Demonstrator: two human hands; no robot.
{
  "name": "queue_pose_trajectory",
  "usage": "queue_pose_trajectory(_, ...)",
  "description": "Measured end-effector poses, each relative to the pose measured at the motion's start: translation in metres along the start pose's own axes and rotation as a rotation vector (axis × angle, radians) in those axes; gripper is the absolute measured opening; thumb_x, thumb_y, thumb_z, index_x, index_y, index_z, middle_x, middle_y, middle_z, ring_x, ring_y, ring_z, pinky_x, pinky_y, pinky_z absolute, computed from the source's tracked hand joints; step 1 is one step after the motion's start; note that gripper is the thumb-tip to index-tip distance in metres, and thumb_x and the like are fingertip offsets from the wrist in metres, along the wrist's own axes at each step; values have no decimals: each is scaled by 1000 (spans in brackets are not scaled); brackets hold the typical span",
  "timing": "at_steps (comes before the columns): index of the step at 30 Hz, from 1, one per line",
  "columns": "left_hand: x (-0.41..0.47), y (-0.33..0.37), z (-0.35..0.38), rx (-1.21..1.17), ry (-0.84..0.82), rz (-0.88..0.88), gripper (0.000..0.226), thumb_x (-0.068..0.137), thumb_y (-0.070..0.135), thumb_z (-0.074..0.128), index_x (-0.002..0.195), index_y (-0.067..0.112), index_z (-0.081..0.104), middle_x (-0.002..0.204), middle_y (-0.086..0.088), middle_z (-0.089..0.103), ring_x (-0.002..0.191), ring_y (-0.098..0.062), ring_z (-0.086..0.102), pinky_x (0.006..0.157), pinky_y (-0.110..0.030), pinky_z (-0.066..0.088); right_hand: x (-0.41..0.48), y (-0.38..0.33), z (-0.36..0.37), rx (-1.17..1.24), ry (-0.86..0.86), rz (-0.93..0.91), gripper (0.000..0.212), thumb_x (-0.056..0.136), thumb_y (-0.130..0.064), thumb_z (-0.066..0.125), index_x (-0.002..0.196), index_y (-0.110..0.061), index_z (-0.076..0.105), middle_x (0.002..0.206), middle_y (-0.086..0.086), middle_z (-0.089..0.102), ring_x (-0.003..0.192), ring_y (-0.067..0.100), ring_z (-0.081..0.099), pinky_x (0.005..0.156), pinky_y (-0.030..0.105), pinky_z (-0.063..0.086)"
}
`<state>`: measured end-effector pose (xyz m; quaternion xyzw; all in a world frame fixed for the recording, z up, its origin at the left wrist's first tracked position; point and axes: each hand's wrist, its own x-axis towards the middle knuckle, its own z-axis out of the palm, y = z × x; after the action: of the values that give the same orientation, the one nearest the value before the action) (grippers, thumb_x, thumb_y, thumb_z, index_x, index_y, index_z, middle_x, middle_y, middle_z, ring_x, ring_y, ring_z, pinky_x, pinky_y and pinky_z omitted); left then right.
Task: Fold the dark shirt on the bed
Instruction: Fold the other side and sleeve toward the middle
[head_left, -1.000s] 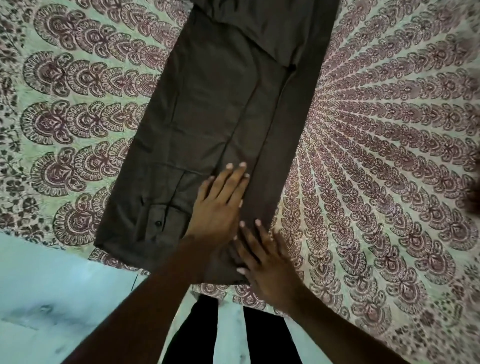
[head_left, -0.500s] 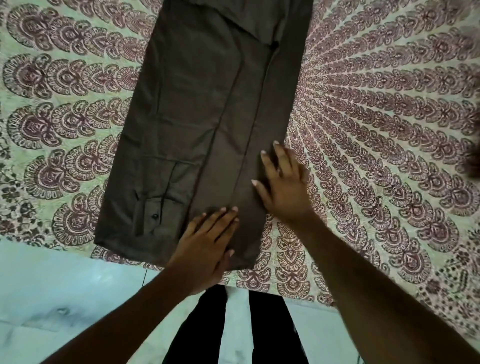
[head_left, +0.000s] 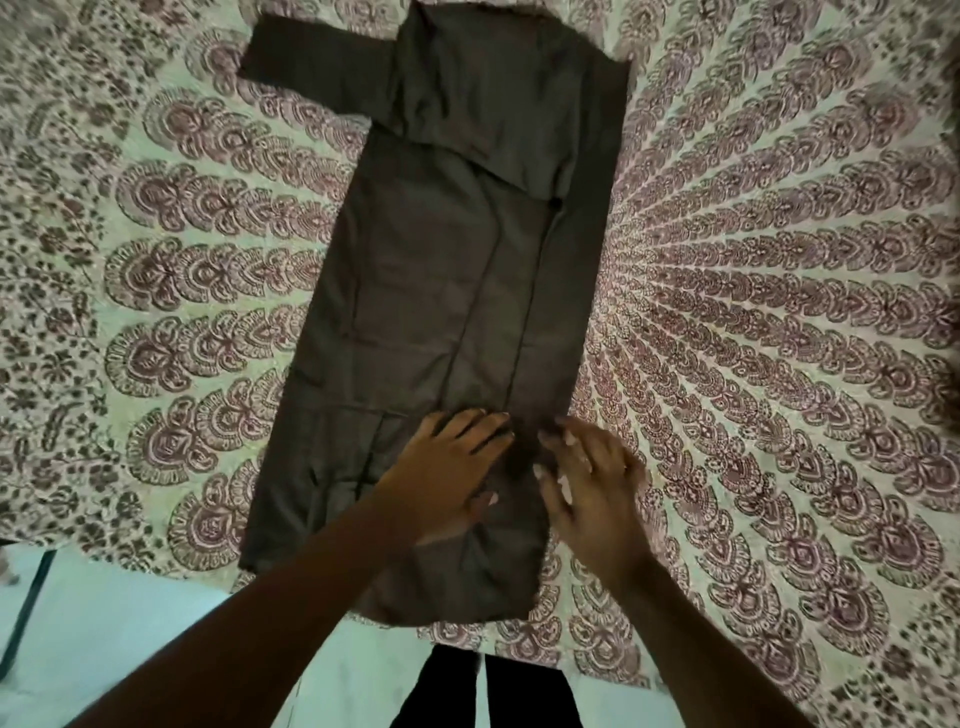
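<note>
The dark shirt (head_left: 441, 291) lies on the bed (head_left: 753, 364), spread over the patterned cover as one long narrow strip. It runs from the near edge of the mattress away toward the far side. Its sides are folded inward, and two straight seams run down its length. At the far end one sleeve (head_left: 317, 73) sticks out to the left, flat on the cover.

Both hands are down on the near part of the strip. The left hand (head_left: 447, 473) lies palm-down on the cloth. Its fingers (head_left: 483, 423) are straight and a little fanned, pointing up and to the right and gripping nothing. The right hand (head_left: 587, 483) sits at the shirt's right border, partly on the cloth and partly over the bedcover. It is blurred, but the fingers look stretched out and loosely spread rather than closed round anything. The fingertips of the two hands come close together over the right-hand seam, and dark fabric shows between them. The shirt's near hem lies below both wrists, just short of the bed's edge.

Below that are a pale floor (head_left: 130, 623) and the person's dark trouser legs (head_left: 441, 691).
</note>
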<state>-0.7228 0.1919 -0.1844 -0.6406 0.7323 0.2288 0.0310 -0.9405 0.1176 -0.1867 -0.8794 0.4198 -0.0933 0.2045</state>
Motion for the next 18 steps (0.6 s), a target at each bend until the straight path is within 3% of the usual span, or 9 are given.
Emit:
queue_pose_trajectory(5, 24, -26, -32, -87, 259, -159, 50, 90, 42, 49, 134, 22, 62, 141, 0, 61, 120, -23, 64, 93, -39, 53, 108, 16, -3, 55, 8, -34, 37, 99, -37, 50, 128, -22, 65, 136, 4, 57, 123, 27, 52, 92, 47, 40)
queue_pose_trajectory(9, 65, -56, -70, -175, 345, -302, 52, 91, 41, 45, 136, 20, 60, 142, 1, 58, 126, -24, 58, 96, -43, 51, 186, 18, -9, 41, -11, -96, 39, 96, -38, 49, 128, -21, 65, 134, 6, 57, 124, 26, 50, 92, 51, 44)
queue_pose_trajectory(14, 125, -127, -115, -254, 478, -508, 50, 88, 37, 52, 135, 20, 55, 136, -4, 58, 121, -31, 58, 96, -48, 48, 271, 10, -8, 7, 30, -24, 43, 93, -39, 51, 128, -21, 67, 138, 6, 58, 129, 30, 49, 95, 54, 43)
queue_pose_trajectory(18, 164, -206, -149, -413, 561, -685, 52, 93, 30, 60, 142, 24, 47, 145, -5, 50, 131, -35, 50, 105, -56, 42, 329, -9, 6, 9, -27, 59, 49, 93, -41, 52, 137, -21, 63, 150, 5, 51, 141, 25, 42, 105, 53, 35)
